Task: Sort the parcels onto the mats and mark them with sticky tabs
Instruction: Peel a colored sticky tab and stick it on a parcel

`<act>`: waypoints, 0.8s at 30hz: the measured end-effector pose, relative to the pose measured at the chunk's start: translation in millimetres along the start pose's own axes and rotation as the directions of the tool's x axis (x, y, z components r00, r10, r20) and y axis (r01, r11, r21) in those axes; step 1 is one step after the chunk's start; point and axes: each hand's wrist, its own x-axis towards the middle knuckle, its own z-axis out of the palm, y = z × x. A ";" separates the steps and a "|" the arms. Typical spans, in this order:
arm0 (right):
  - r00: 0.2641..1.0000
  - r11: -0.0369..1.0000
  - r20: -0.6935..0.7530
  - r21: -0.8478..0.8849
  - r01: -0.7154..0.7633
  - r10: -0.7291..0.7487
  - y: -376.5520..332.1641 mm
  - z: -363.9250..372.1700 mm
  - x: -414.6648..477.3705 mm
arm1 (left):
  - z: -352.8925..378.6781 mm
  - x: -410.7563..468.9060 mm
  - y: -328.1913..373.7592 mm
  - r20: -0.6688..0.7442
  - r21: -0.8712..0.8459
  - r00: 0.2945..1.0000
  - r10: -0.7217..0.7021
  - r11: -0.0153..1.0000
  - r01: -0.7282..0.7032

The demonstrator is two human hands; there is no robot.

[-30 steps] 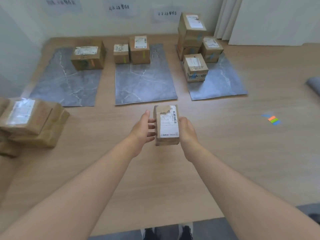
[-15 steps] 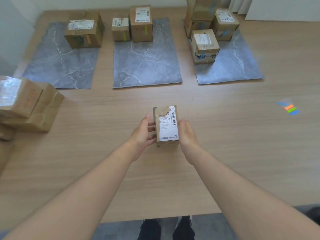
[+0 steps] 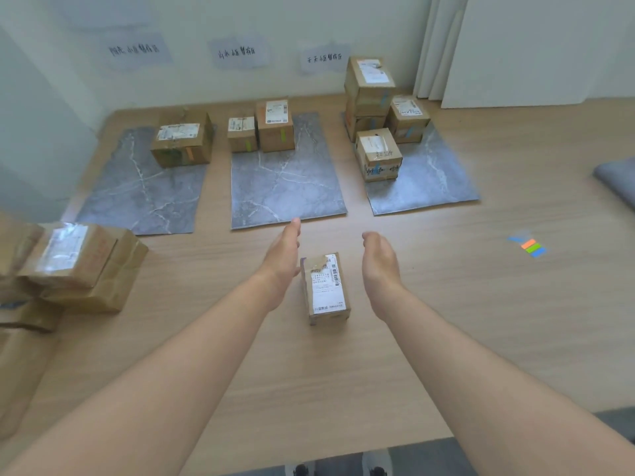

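A small brown parcel [image 3: 325, 289] with a white label lies on the wooden table in front of me. My left hand [image 3: 283, 257] hovers open just left of it, fingers straight and pointing away. My right hand [image 3: 379, 261] is open to the right of the parcel, apart from it, fingers loosely curled. Three grey marble mats lie beyond: the left mat [image 3: 137, 194] holds one parcel [image 3: 181, 144], the middle mat [image 3: 287, 182] two parcels [image 3: 261, 130], the right mat [image 3: 429, 180] several parcels [image 3: 378, 154]. Coloured sticky tabs [image 3: 529, 246] lie on the table at right.
A pile of unsorted parcels [image 3: 74, 266] sits at the table's left edge. Paper labels [image 3: 237, 53] hang on the wall behind the mats. A grey cushion [image 3: 616, 182] lies at the far right. My feet show below the table's near edge.
Both hands have let go of the small parcel and spread apart; it now rests on the table. My head has tilted up, showing the wall.
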 end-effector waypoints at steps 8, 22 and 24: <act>0.995 0.991 -0.027 0.095 0.099 -0.097 -52.4 -20.3 -31.3 | 12.5 -30.0 45.6 0.091 0.054 0.990 0.105 0.992 -0.111; 0.980 0.985 -0.184 0.142 0.101 -0.074 -24.7 -105.2 -17.8 | 110.1 -32.0 50.6 0.305 0.154 0.951 0.047 0.983 -0.098; 0.977 0.981 -0.207 0.171 0.085 -0.049 -18.5 -131.4 -1.7 | 141.7 -25.5 48.4 0.334 0.179 0.942 0.026 0.980 -0.091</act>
